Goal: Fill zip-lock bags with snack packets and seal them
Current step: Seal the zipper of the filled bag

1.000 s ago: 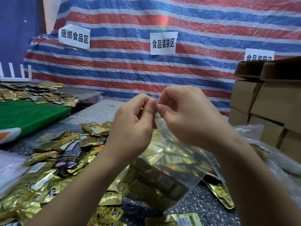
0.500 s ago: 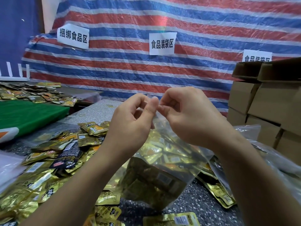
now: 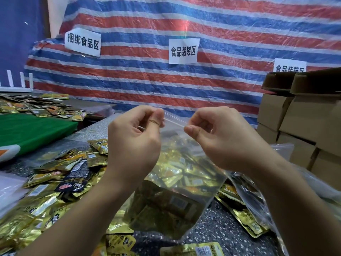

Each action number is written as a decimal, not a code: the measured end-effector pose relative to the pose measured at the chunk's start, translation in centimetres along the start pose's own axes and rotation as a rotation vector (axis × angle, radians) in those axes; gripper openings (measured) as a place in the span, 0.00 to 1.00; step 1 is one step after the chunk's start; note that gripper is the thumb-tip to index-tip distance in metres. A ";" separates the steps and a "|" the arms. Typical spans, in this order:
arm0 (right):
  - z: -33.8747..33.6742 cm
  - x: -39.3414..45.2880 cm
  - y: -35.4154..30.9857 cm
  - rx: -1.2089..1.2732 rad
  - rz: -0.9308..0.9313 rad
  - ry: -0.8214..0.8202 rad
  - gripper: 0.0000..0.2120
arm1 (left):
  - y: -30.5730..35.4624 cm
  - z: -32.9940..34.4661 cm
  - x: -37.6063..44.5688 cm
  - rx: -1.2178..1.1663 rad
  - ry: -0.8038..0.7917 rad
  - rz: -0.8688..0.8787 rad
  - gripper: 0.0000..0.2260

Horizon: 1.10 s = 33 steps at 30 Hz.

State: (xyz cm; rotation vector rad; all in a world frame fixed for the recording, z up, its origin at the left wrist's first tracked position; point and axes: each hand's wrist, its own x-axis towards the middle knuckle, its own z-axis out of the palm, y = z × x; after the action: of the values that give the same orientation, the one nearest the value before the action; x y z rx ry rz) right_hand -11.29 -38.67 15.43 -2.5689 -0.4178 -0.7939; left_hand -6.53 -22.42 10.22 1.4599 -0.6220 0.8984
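Zip-lock bag (image 3: 177,185) is hanging above the tabletop (image 3: 212,230), already holding gold snack packets (image 3: 173,174), its top strip stretched between both hands

Change: the hands, pinched almost together at the strip's middle a second ago, are now sitting well apart; judging from this, the zip is being pressed closed outward from the centre, and sealing is nearly finished

Left to right:
- loose packets (image 3: 46,182) are lying heaped on the tabletop at left
- left hand (image 3: 134,145) is raised, wrist bent, grip clamped on the strip's left end
- right hand (image 3: 221,141) is raised level with it, grip pinching the right end
- cardboard boxes (image 3: 304,126) are standing stacked at far right
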 end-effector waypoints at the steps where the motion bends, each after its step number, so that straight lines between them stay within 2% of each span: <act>1: 0.0 -0.2 0.2 0.007 0.003 0.005 0.07 | 0.0 0.1 0.0 0.007 0.004 -0.004 0.11; 6: -0.3 -0.9 1.9 -0.027 0.042 0.034 0.07 | -0.7 -0.7 0.8 0.014 0.080 -0.032 0.10; 15: -0.2 -2.0 3.1 0.007 0.051 -0.001 0.07 | -1.5 -1.6 1.4 0.048 0.124 -0.057 0.10; 22: -0.1 -2.3 3.1 -0.058 -0.062 0.055 0.08 | -1.6 -2.0 2.0 0.053 0.154 -0.026 0.09; 26: -0.3 -2.2 3.3 -0.118 -0.127 0.036 0.08 | -1.4 -2.0 2.0 0.044 0.139 -0.029 0.10; 33: -1.0 -2.0 3.6 -0.032 -0.149 0.033 0.09 | -1.4 -2.2 2.3 -0.033 0.020 -0.058 0.10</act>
State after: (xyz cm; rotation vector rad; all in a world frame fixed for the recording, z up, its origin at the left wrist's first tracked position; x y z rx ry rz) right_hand -11.92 -42.60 13.93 -2.5731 -0.5959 -0.9005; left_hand -4.44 -19.74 11.22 1.4306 -0.5741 0.8524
